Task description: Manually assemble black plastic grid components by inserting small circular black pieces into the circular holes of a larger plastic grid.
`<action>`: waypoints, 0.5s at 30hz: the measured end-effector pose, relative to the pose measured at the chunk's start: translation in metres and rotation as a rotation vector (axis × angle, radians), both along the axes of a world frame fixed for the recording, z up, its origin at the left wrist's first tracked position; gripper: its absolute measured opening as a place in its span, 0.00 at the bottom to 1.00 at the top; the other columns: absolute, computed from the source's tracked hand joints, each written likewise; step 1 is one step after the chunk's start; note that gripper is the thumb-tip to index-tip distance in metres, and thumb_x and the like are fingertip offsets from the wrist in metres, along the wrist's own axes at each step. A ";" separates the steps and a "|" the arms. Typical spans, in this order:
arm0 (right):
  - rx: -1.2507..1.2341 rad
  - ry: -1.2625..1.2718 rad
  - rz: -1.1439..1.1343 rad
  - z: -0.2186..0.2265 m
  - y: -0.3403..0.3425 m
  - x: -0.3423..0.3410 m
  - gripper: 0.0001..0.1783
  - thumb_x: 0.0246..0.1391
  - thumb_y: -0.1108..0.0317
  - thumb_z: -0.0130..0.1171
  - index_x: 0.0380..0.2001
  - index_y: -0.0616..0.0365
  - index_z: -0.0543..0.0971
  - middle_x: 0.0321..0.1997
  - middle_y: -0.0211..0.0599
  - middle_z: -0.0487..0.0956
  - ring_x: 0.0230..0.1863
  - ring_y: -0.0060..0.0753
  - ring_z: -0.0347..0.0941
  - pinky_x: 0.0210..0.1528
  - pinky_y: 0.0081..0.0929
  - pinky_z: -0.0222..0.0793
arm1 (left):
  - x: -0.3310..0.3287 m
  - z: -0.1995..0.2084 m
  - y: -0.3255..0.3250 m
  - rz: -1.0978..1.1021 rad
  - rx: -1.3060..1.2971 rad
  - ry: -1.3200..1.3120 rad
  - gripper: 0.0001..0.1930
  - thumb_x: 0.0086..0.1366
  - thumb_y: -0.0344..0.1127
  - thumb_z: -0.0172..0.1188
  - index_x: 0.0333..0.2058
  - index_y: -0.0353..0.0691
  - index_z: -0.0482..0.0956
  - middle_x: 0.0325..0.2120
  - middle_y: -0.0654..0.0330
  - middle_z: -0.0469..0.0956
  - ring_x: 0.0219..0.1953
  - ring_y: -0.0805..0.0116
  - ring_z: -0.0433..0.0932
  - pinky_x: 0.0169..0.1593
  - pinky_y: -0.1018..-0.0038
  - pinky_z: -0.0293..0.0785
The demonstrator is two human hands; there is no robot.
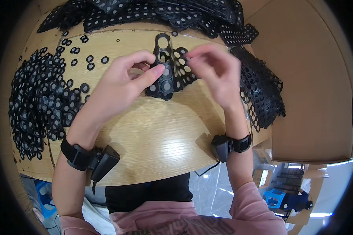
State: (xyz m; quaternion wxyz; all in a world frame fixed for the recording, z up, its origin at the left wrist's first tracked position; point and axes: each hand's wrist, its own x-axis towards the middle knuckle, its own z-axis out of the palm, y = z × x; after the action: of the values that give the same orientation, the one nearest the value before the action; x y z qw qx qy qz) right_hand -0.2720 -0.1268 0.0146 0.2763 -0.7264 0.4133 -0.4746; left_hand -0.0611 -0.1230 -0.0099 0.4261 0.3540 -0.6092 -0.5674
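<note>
A floppy black perforated rubber sheet (pixel 166 85) is held up over the table's middle, folded so one flap spreads to the right. Grey-centred discs fill its lower holes; several holes higher up are open. My left hand (pixel 121 80) pinches the sheet's left side between thumb and fingers. My right hand (pixel 217 72), smeared by motion, is beside the right flap with its fingertips drawn together. Whatever sits between those fingertips is too blurred to name. Loose black ring-shaped washers (pixel 90 58) lie left of my left hand.
A big heap of loose washers (pixel 31 102) covers the table's left side. Stacked black perforated sheets (pixel 145 15) lie along the back. More punched sheets (pixel 261 86) are piled at the right, beside a tall cardboard panel (pixel 310 86). The wooden table's front edge (pixel 145 182) is near my body.
</note>
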 end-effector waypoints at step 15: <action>0.619 -0.092 0.240 0.004 0.007 0.004 0.08 0.51 0.71 0.62 0.35 0.62 0.78 0.26 0.26 0.77 0.27 0.12 0.70 0.25 0.13 0.61 | -0.006 -0.009 -0.005 0.013 -0.028 0.014 0.08 0.63 0.34 0.60 0.36 0.36 0.75 0.29 0.67 0.72 0.33 0.80 0.69 0.37 0.81 0.69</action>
State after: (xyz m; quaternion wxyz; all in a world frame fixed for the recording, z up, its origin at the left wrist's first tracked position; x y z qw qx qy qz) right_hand -0.2684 -0.1200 0.0182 0.5559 -0.6292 0.4365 -0.3233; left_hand -0.0674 -0.1279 -0.0185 0.4392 0.3478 -0.6118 -0.5584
